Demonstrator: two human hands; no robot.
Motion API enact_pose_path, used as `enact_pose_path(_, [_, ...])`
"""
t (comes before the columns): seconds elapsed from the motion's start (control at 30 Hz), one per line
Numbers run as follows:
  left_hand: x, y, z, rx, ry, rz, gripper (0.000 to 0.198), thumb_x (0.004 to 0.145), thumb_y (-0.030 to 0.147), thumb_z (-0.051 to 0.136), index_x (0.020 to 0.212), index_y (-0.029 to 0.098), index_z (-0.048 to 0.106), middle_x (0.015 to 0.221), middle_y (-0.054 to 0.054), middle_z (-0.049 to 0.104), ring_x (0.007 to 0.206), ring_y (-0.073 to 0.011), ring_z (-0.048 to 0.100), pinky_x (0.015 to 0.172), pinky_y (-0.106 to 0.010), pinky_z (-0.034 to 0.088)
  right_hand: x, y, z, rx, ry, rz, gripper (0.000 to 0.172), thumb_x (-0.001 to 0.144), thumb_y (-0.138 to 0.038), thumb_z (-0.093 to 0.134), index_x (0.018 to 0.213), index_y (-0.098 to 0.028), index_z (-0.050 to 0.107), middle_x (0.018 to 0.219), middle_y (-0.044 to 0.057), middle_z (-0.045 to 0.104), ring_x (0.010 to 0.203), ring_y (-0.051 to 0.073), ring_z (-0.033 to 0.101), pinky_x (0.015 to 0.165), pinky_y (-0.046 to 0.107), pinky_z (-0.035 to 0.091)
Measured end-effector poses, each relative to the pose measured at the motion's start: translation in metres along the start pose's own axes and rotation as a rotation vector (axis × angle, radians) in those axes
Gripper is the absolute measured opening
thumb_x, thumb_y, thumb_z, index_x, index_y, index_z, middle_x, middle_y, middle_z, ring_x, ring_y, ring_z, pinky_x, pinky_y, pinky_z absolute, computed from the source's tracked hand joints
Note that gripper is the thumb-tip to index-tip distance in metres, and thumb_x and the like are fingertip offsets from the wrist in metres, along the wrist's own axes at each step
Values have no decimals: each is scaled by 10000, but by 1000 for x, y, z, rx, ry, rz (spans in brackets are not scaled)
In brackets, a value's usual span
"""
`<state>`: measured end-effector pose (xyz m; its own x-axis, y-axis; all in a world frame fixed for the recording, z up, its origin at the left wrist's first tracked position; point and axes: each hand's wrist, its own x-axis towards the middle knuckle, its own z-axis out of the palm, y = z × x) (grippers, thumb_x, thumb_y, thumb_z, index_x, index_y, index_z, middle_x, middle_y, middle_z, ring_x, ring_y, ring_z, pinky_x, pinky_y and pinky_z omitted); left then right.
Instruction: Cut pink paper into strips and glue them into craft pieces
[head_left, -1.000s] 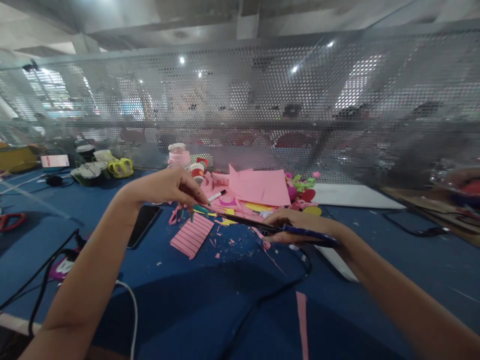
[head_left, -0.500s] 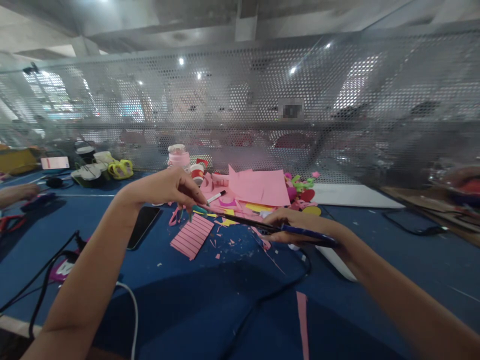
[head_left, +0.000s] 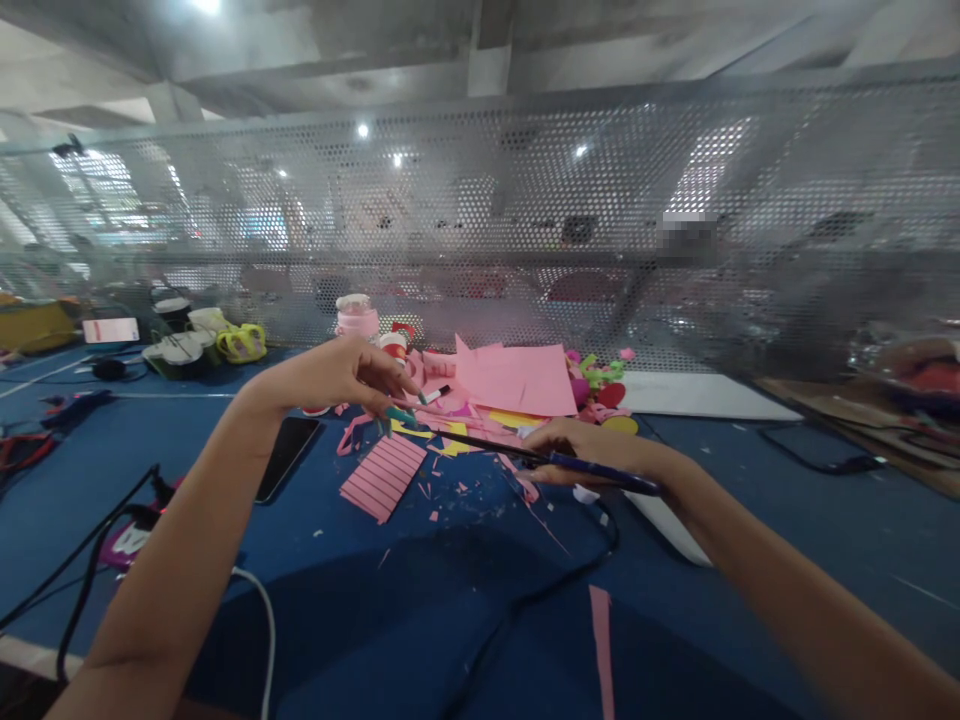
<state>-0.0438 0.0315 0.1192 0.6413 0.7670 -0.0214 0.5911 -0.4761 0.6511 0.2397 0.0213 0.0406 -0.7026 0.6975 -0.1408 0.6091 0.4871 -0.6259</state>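
Note:
My right hand (head_left: 581, 448) is closed round blue-handled scissors (head_left: 525, 455), whose dark blades point left toward my other hand. My left hand (head_left: 341, 375) is pinched on a thin pink paper strip (head_left: 442, 418) that runs along the blades to the scissors. Both hands hover above the blue table (head_left: 450, 560). Under them lies a pink sheet marked with parallel lines (head_left: 384, 477), with small pink scraps scattered around it.
A heap of pink, yellow and green paper cut-outs (head_left: 517, 385) lies behind the hands, next to a pink jar (head_left: 358, 313). A dark phone (head_left: 287, 443) lies left, cables (head_left: 97, 540) cross the near left, a pink strip (head_left: 601, 640) lies near. A perforated metal screen (head_left: 525, 220) closes the back.
Both hands drifted slightly left and up in the picture, still holding strip and scissors. Another person's hand seen at the far left half a second ago is gone.

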Motion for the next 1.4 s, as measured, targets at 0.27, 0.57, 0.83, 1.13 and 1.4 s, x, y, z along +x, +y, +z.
enact_pose_path(0.27, [18, -17, 17, -344, 159, -22, 311, 626, 175, 655, 931, 134, 610, 837, -46, 643, 601, -84, 603, 602, -212, 485, 10, 9, 10, -254, 266, 26, 320, 758, -481, 408, 649, -185, 465, 625, 12, 510, 582, 147, 470, 523, 249, 333])
enact_pose_path(0.57, [13, -52, 115, -1211, 542, -146, 221, 628, 215, 680, 731, 142, 498, 552, 45, 553, 412, -62, 537, 399, -164, 462, 15, 21, 68, -433, 719, 403, 239, 811, -377, 367, 798, -175, 493, 703, 94, 640, 669, 219, 606, 525, 253, 350])
enact_pose_path(0.83, [2, -44, 129, -1390, 413, -254, 57, 771, 156, 530, 825, 140, 538, 479, 82, 424, 242, 20, 253, 242, -87, 181, 6, 15, 90, -615, 1048, 240, 306, 798, -431, 357, 738, -171, 507, 633, 80, 606, 563, 197, 569, 511, 258, 363])
enact_pose_path(1.13, [-3, -37, 136, -1509, 340, -254, 201, 731, 27, 534, 885, 152, 561, 582, 32, 544, 449, -55, 536, 518, -222, 524, 6, 9, 99, -624, 1059, 259, 317, 806, -442, 358, 701, -189, 518, 591, 46, 602, 490, 171, 543, 448, 242, 315])
enact_pose_path(1.4, [-5, -39, 154, -1566, 267, -297, 182, 670, 58, 618, 782, 154, 512, 634, 6, 637, 582, -150, 650, 602, -287, 546, 6, 1, 108, -613, 1069, 127, 349, 823, -446, 326, 693, -181, 512, 582, 43, 593, 504, 155, 561, 444, 225, 348])
